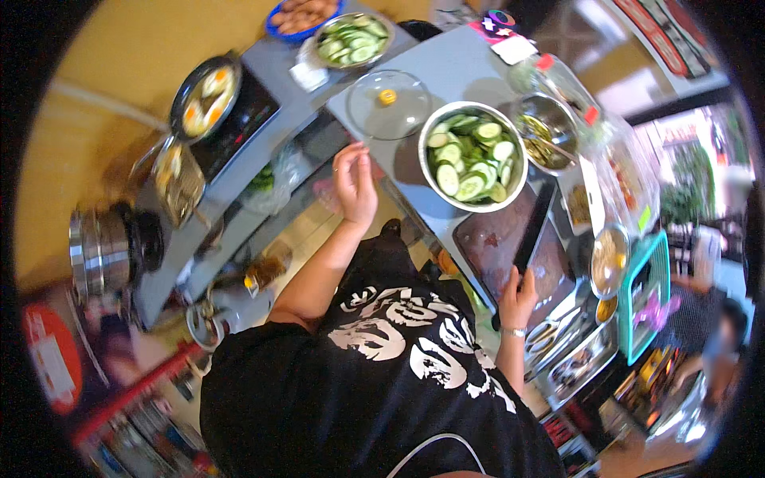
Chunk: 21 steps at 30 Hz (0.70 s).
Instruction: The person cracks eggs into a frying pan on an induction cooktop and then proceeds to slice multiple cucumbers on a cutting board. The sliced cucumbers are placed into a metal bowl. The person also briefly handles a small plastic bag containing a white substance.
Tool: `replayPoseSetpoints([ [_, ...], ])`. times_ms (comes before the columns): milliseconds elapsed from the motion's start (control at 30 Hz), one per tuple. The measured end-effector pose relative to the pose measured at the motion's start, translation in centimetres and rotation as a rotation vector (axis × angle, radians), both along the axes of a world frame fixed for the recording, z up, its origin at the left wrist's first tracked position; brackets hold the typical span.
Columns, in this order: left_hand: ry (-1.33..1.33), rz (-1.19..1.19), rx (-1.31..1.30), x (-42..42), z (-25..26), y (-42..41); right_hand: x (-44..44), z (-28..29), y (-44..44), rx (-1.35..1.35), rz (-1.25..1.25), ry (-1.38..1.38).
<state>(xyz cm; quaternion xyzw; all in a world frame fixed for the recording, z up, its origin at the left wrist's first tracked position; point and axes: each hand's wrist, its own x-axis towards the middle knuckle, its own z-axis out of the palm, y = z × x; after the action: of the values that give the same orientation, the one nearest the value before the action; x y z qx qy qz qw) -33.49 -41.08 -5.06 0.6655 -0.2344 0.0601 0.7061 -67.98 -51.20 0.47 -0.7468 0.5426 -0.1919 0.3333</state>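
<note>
My right hand (517, 299) grips a long black-bladed knife (534, 230) by its handle, its blade over a dark cutting board (478, 242). My left hand (357, 185) is raised at the counter's edge, empty, with the thumb away from the loosely bent fingers. Between and beyond my hands, a steel bowl (426, 170) full of sliced cucumber (472, 156) stands partly over the board's far corner. A glass lid (364, 113) with a yellow knob lies left of this bowl, just beyond my left hand.
On a cooktop (248, 119) at the left, eggs (209, 101) sit in a frying pan (179, 89). Another bowl of cucumber (354, 42) and a blue bowl (276, 30) stand at the back. Right of the board are a mixing bowl (565, 119), a teal basket (627, 334) and another person (693, 316).
</note>
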Motion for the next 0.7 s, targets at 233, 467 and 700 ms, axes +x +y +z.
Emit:
replayPoseSetpoints([
  [233,0.373,0.372,0.14,5.1,-16.6,18.8,-7.0,-1.9,-2.1,-0.306,0.229,0.533],
  [467,0.254,0.392,1.086,20.9,-29.2,29.2,-9.2,-4.8,-3.1,-0.331,0.199,0.64],
  [700,-0.298,0.162,1.909,31.8,-39.7,34.6,-8.8,-6.7,-1.5,-0.395,0.124,0.811],
])
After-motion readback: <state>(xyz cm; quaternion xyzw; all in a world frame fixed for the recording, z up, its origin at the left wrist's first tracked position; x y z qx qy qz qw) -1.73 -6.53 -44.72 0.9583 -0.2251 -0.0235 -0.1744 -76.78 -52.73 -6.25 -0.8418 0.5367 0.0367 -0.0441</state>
